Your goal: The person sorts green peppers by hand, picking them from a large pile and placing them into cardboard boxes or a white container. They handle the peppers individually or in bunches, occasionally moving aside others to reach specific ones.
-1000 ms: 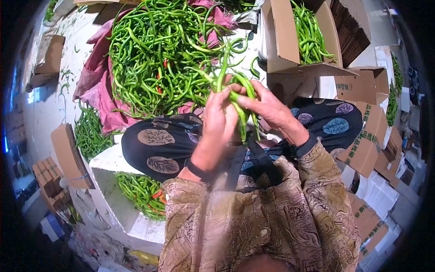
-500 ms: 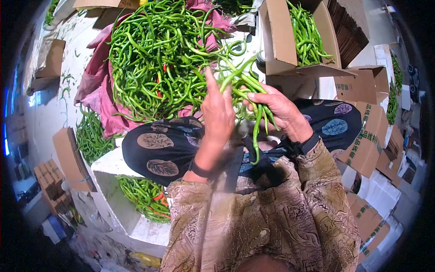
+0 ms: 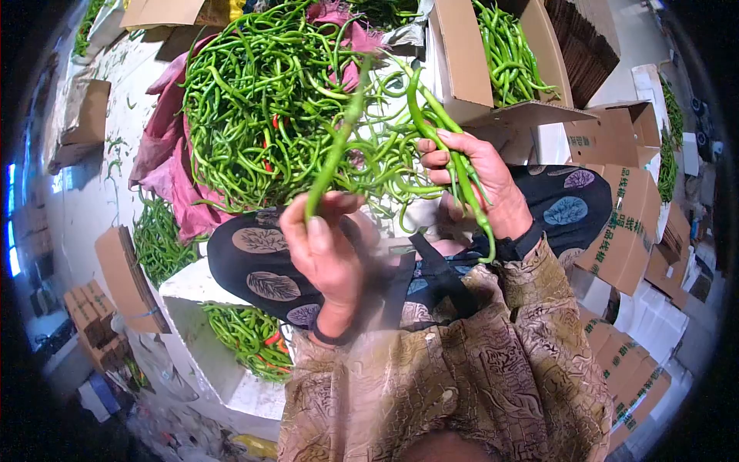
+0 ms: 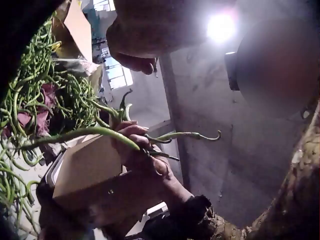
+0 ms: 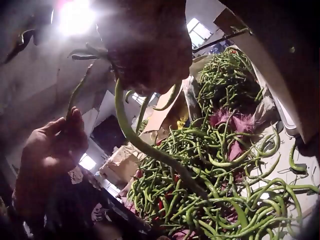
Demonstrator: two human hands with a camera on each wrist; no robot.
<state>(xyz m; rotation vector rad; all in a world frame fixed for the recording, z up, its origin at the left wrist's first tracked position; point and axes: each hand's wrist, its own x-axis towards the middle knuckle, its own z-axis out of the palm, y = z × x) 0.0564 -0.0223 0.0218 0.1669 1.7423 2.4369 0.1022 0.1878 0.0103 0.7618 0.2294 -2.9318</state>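
In the head view my left hand (image 3: 323,250) pinches one long green chili pepper (image 3: 339,146) between thumb and fingers, its far end pointing up over the heap. My right hand (image 3: 489,185) grips a small bunch of green chili peppers (image 3: 454,158), their ends sticking out above and below the fist. The right wrist view shows the left hand (image 5: 52,150) with its pepper (image 5: 79,92) upright. From the left wrist, the right hand (image 4: 145,150) appears with peppers poking out both sides. A large heap of green chili peppers (image 3: 262,115), with a few red ones, lies before both hands.
Pink cloth (image 3: 165,158) lies under the heap. A cardboard box (image 3: 466,58) with peppers stands at the upper right, printed cartons (image 3: 627,223) below it. At the lower left is a white foam box (image 3: 185,331) holding peppers. Patterned trousers (image 3: 265,254) cover the person's knees.
My hands were together at the bunch; the left has drawn away to the left and now holds a single pepper. The right has kept the bunch and shifted slightly right.
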